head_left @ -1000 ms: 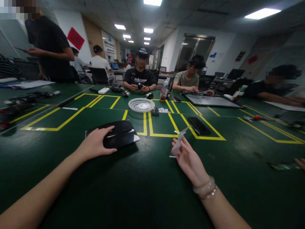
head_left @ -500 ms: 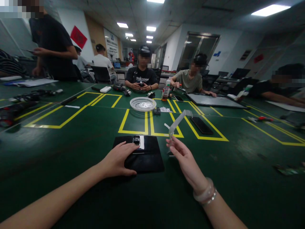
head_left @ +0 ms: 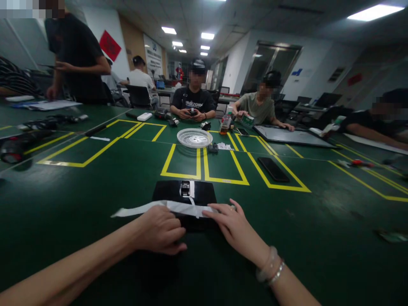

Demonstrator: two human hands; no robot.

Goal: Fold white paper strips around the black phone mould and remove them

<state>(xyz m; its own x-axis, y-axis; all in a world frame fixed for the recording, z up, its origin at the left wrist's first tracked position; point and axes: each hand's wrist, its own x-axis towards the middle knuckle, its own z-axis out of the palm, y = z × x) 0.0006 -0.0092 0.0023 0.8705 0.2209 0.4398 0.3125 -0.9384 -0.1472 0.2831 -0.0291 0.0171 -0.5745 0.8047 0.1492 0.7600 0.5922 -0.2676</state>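
A glossy black panel (head_left: pixel 204 193) lies flat on the green table in front of me, with a small dark square part (head_left: pixel 185 188) set near its far edge beside a white patch. Across the panel stretches a pale, translucent strip (head_left: pixel 181 207), its loose end trailing to the left. My left hand (head_left: pixel 159 231) is closed over the strip, fingers curled. At the strip's right end, my right hand (head_left: pixel 236 227) grips it with the fingertips, the other fingers fairly straight. A narrow pale piece (head_left: pixel 194 206) crosses the strip near its middle. My hands cover the panel's near corners.
Beyond the panel are yellow tape outlines (head_left: pixel 181 174), a white basket (head_left: pixel 194 138) and a black phone (head_left: pixel 273 169). A bottle (head_left: pixel 225 125) stands farther back. Co-workers sit across the table, one handling a small dark object (head_left: pixel 192 111). A power tool (head_left: pixel 14 148) lies left.
My right hand has brought the strip down and left over the panel. My left hand has gone from lying spread on the panel to curled over the strip.
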